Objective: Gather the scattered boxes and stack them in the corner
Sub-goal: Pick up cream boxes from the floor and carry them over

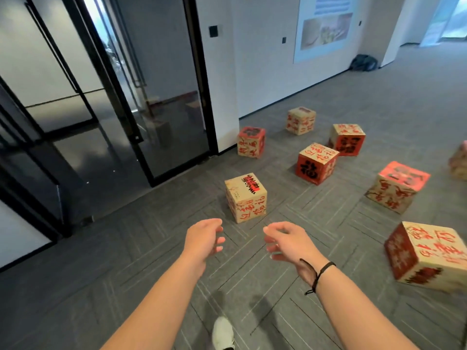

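Several cardboard boxes with red and black lettering lie scattered on the grey carpet. The nearest box (246, 197) stands just beyond my hands. Both arms reach forward, palms facing each other. My left hand (203, 238) and my right hand (285, 239) hover short of that box with relaxed fingers and hold nothing. Farther off are a box with a red top (251, 142) near the wall end, a red-fronted box (317, 163), another box (348, 139) and a pale box (301, 120). To the right sit a red-topped box (396, 186) and a large near box (429, 258).
Black-framed glass doors (161, 102) fill the left side. A white wall (265, 59) with a poster runs behind the boxes. A dark bag (364, 63) lies by the far wall. Part of another box (458, 162) shows at the right edge. My white shoe (222, 333) is below.
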`<move>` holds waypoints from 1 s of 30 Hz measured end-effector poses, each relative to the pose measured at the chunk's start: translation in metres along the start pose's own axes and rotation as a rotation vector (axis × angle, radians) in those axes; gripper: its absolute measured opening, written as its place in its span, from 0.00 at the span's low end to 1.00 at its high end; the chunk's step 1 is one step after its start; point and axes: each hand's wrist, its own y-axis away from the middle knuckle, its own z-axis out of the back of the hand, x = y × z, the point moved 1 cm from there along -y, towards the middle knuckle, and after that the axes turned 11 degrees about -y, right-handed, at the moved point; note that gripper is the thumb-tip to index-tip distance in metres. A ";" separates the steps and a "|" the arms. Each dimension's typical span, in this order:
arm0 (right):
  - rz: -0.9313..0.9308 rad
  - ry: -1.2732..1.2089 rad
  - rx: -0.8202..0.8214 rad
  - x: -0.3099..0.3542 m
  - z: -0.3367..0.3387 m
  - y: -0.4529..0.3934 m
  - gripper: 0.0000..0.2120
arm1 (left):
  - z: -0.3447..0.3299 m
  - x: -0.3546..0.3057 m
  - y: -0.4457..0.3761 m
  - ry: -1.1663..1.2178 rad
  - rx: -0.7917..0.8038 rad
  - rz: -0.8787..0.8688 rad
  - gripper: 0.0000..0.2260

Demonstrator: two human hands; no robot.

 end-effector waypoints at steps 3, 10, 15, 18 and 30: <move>-0.016 0.018 -0.056 0.013 0.013 -0.046 0.10 | -0.028 -0.016 -0.051 0.008 0.043 0.011 0.04; -0.013 0.068 -0.112 0.076 -0.003 -0.184 0.10 | -0.055 -0.081 -0.196 -0.015 0.072 0.025 0.04; 0.002 0.064 -0.121 0.121 -0.028 -0.276 0.06 | -0.059 -0.139 -0.295 -0.050 0.044 0.023 0.04; -0.030 0.051 -0.116 0.133 -0.035 -0.328 0.07 | -0.066 -0.166 -0.351 -0.085 -0.004 0.052 0.07; -0.155 0.122 -0.056 0.177 -0.002 -0.594 0.09 | -0.146 -0.223 -0.556 -0.153 -0.021 0.176 0.10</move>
